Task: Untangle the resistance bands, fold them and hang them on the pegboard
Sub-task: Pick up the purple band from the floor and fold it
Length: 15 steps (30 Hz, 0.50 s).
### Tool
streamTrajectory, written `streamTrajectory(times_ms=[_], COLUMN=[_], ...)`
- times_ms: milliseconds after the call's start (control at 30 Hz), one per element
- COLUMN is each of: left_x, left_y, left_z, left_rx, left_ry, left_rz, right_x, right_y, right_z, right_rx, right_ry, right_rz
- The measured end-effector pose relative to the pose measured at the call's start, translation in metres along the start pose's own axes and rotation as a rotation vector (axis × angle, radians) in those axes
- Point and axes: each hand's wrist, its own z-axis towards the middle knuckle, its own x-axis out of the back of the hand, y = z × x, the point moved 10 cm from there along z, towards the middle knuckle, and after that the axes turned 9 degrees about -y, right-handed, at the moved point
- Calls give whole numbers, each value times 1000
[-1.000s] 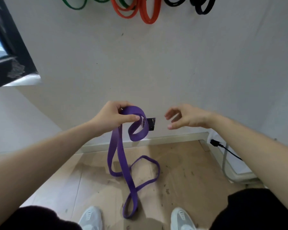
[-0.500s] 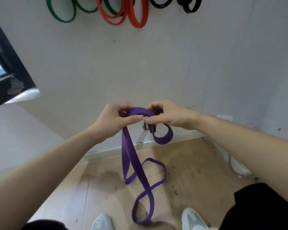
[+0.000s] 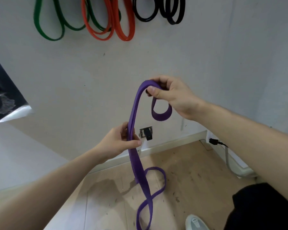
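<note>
The right hand (image 3: 171, 97) pinches the top fold of the purple resistance band (image 3: 134, 113) between thumb and curled fingers, and the left hand (image 3: 117, 143), at its 7 o'clock, grips the doubled strands. The band's long axis runs 12 to 6, with its twisted tail looping above the floor (image 3: 198, 171). Green bands (image 3: 48, 33), orange bands (image 3: 123, 33) and black bands (image 3: 173, 19) hang at 12 o'clock, with only bare wall between.
</note>
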Motion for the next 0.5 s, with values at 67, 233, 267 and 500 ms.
streamTrajectory(times_ms=[67, 233, 267, 500], left_x=[1, 14, 19, 63], left_y=[-1, 10, 11, 24], left_z=[2, 3, 2, -12], left_rx=[-3, -48, -50, -142], left_ry=[3, 39, 61, 238], left_rz=[-4, -31, -27, -205], right_x=[17, 46, 50, 57], right_y=[-2, 21, 27, 88], right_z=[1, 1, 1, -13], right_rx=[31, -25, -49, -284], right_ry=[71, 155, 161, -4], right_rz=[77, 151, 156, 55])
